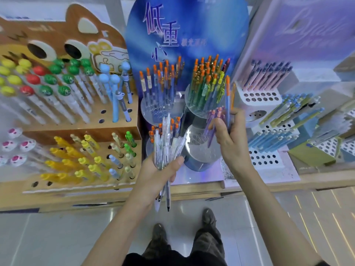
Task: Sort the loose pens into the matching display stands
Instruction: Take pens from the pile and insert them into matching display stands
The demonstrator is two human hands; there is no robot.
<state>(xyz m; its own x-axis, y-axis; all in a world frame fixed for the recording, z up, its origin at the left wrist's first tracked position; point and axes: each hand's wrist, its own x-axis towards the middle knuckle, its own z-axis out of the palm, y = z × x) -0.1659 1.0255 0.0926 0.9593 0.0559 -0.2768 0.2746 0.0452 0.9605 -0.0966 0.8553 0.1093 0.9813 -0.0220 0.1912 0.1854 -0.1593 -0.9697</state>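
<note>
My left hand (159,170) grips a bundle of clear loose pens (167,139), tips pointing down toward the floor. My right hand (228,135) holds several orange-capped pens (227,98), purple and blue, above the lower right round tier (201,148) of the blue display stand (184,35). That tier shows many bare holes. The stand's upper tiers carry blue pens (159,83) and green-yellow pens (209,83) with orange caps.
A brown animal-shaped stand (63,39) at left holds ball-topped pens and yellow pens (76,162). White perforated stands (263,160) at right hold pink and blue pens. A wooden shelf edge (269,181) runs across. My feet stand on the tiled floor below.
</note>
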